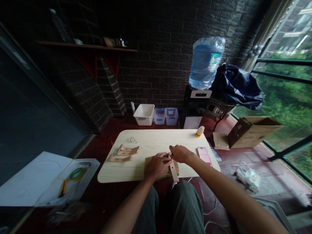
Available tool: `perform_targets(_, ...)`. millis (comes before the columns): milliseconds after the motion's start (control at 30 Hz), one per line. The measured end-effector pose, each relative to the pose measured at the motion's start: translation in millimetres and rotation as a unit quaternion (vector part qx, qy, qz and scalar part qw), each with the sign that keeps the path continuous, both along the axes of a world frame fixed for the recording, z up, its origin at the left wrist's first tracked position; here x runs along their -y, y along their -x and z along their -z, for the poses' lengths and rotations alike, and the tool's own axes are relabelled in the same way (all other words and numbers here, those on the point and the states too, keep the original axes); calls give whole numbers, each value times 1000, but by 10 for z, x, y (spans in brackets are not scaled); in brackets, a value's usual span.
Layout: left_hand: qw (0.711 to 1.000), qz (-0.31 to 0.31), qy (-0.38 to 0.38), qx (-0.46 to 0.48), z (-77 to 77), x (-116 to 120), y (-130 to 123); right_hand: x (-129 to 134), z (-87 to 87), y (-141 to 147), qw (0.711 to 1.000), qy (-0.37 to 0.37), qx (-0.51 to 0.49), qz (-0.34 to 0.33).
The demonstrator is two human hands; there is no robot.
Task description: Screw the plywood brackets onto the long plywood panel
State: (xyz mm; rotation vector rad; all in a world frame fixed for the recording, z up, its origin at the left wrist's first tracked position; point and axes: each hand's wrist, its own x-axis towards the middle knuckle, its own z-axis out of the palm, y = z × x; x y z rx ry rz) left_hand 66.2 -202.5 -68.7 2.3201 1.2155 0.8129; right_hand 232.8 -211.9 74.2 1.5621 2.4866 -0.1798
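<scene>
At the near edge of the light wooden table [151, 139], a brown wooden board or box [148, 162] lies under my hands. My left hand [159, 164] rests over it, with its fingers holding a narrow wooden strip with holes [174, 171]. This strip slants across the right part and sticks out past the table edge. My right hand [180, 153] is closed at the strip's far end; whatever its fingers grip is hidden. Several similar shaped wooden pieces [128, 151] lie to the left, with several small metal screws or hooks [132, 140] behind them.
A yellow-based small bottle [200, 132] stands at the table's back right corner, with a phone [204, 156] nearer me. An open white case [73, 178] with tools sits at left. Bins [144, 118], a water dispenser [196, 107] and a cardboard box [251, 133] stand beyond the table.
</scene>
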Motion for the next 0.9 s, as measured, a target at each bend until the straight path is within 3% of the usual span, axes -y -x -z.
perform_targets(367,1000,3,-16,-15,51,-18,-9,20,-33,-42,1000,8,1,-27)
perform_targets(533,1000,6,-10,-19,57,-11,3,43,-88,26,1000,-3,17,-17)
perform_targets(900,1000,1,14,-17,1,12,30,71,-38,124,1000,-18,22,0)
